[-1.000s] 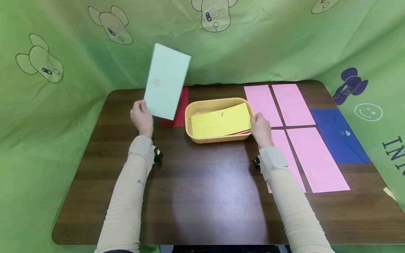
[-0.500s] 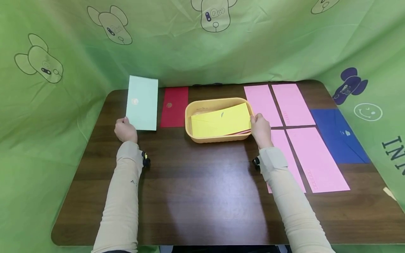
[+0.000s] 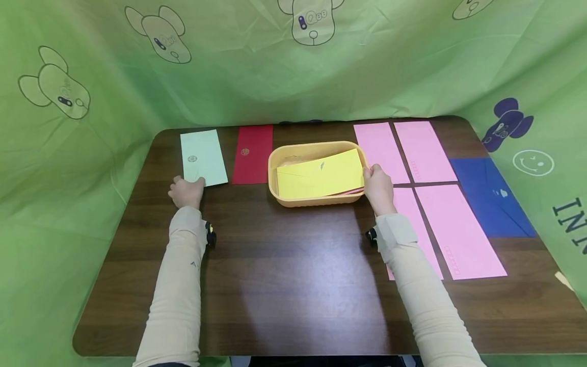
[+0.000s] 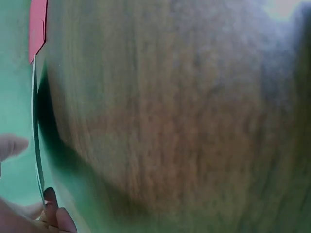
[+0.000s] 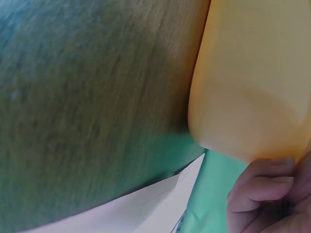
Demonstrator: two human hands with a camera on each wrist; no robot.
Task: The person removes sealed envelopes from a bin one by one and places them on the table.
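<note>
A pale mint envelope with a round emblem lies low over the far left of the table, its near edge at my left hand. In the left wrist view the envelope shows edge-on, fingertips curled at its lower end and the thumb lifted off its face. Right of it lies a red envelope. My right hand grips the right rim of a yellow-orange plastic basket. Inside the basket a yellow envelope rests on top, with a pink edge showing beneath.
Several pink envelopes lie in two rows on the right of the brown table, partly under the right forearm. Beyond them is a blue envelope. A green printed cloth hangs behind the table and at both sides.
My left hand has carried the mint envelope left and down from above the red one to the table's far left, uncovering the red envelope. The right hand stays on the basket.
</note>
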